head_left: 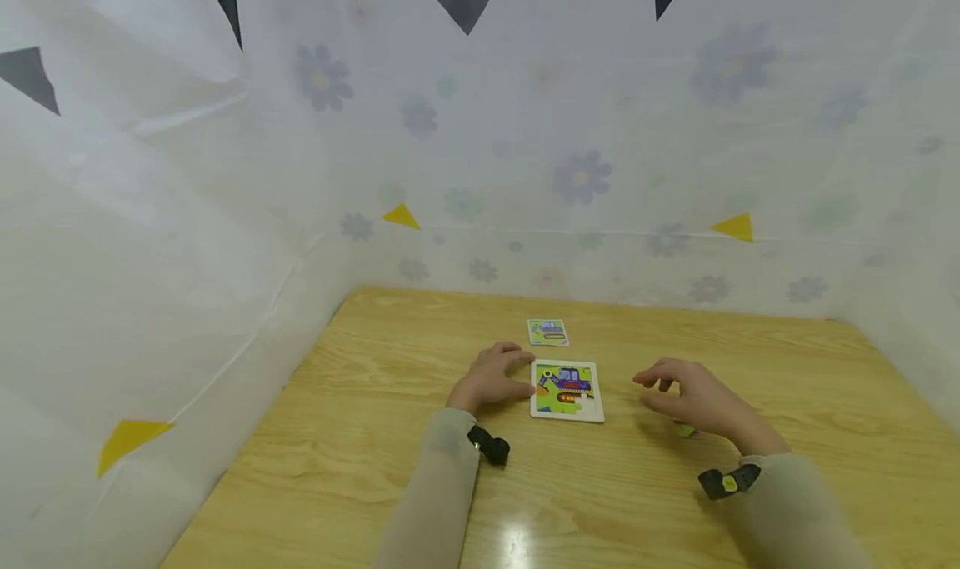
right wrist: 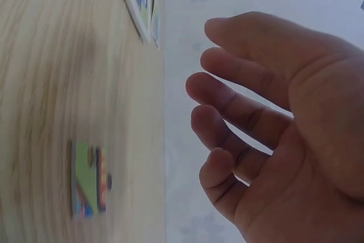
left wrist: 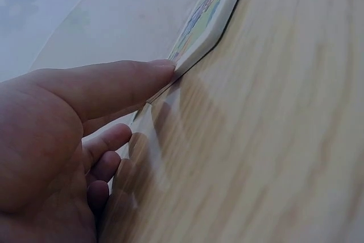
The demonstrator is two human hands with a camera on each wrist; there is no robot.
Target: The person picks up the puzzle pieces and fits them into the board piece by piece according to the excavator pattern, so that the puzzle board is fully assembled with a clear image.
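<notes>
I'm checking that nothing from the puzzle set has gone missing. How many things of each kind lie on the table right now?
Puzzle tray with white frame: 1, the left hand touching its edge
Small picture card: 1
Loose puzzle piece: 1, lying beneath the right hand, which holds nothing
Total: 3

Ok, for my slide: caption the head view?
Left hand touches puzzle tray; right hand hovers above table.
</notes>
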